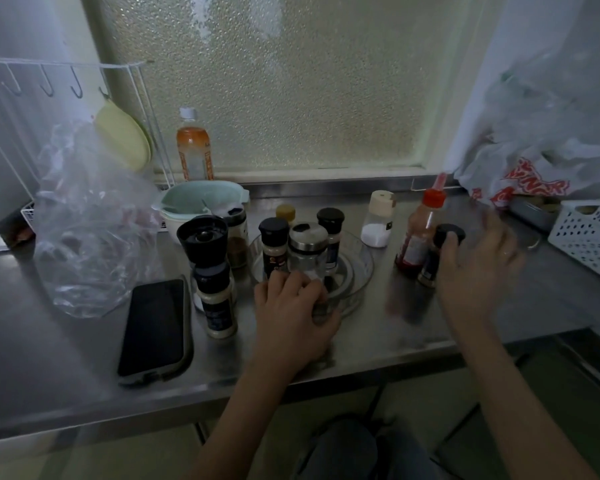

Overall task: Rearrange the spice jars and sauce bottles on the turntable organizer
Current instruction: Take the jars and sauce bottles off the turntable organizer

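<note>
A clear round turntable (359, 268) sits mid-counter. On it stand a black-capped spice jar (274, 249), a glass shaker with a metal band (307, 251) and another black-capped jar (331, 237). My left hand (291, 306) rests on the turntable's near rim, fingers curled over it. My right hand (475, 261), blurred, wraps around a black-capped spice jar (440, 251) to the right of the turntable. Just behind that jar stands a red sauce bottle (421, 233). A tall black grinder (208, 271) stands to the left.
A white salt jar (378, 220), a yellow-capped jar (285, 213) and a brown spice jar (238, 240) stand around the turntable. A phone (155, 327) and a clear plastic bag (90, 230) lie left. At the right are a white basket (586, 233) and a shopping bag (534, 161).
</note>
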Motion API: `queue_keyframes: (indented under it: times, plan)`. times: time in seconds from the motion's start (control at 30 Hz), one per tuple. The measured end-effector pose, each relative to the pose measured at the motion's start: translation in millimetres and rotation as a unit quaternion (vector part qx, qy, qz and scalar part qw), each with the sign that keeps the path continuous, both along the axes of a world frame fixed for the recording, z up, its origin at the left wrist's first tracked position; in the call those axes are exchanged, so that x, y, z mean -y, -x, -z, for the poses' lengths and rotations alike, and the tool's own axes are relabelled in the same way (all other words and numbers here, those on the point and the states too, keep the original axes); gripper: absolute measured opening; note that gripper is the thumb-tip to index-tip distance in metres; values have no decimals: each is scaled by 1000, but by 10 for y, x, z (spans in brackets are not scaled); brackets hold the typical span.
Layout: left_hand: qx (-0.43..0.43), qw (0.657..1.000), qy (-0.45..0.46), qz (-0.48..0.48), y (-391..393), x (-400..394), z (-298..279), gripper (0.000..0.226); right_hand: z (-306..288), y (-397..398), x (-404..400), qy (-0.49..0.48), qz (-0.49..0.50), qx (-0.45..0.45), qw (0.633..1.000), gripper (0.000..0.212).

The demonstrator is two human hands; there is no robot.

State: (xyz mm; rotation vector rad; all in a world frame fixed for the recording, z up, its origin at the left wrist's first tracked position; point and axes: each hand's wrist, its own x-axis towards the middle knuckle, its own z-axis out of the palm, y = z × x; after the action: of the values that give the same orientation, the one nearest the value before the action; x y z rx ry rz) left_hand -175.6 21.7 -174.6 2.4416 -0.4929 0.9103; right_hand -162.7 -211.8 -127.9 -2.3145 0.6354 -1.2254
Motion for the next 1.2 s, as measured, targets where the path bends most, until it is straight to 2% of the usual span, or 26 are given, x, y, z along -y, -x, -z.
queue_keyframes:
  times: [0.13, 0.2, 0.33, 0.43, 0.53, 0.6, 0.67, 0.77, 0.87, 1.03, 1.2]
  plan:
    - [-9, 998, -44, 36, 3, 5, 1, 27, 76, -76, 244, -9, -15, -157, 987, 61]
    - [-12, 998, -40, 37, 8, -4, -9, 20, 84, -96, 233, -13, -34, -182, 983, 62]
    - [-34, 999, -4, 42, 30, -19, -35, 12, 43, -108, 105, -88, -65, -141, 984, 61]
    - [-52, 998, 6, 32, 22, -25, -42, 12, 14, -72, -25, -151, -106, -89, 979, 48]
    - [-60, 998, -12, 22, 7, -6, -37, 15, -58, 6, -170, -153, -140, -22, 978, 41]
    - [-62, 998, -19, 23, 0, 1, -33, 15, -146, 56, -319, -146, -168, 48, 974, 40]
    - [-61, 998, -12, 32, -14, -7, -24, 12, -221, 80, -517, -129, -217, 80, 964, 41]
    - [-61, 997, 2, 53, -24, -18, -15, 9, -204, 44, -824, -108, -311, 59, 943, 40]
    - [-61, 995, 19, 71, -37, -33, -8, 7, -81, -41, -1049, -86, -358, 4, 930, 38]
    - [-87, 988, 76, 106, -79, -88, -4, 10, 120, -92, -1114, -79, -363, -18, 928, 39]
    - [-109, 981, 84, 134, -114, -76, -21, 20, 129, -53, -1022, -52, -365, -6, 930, 40]
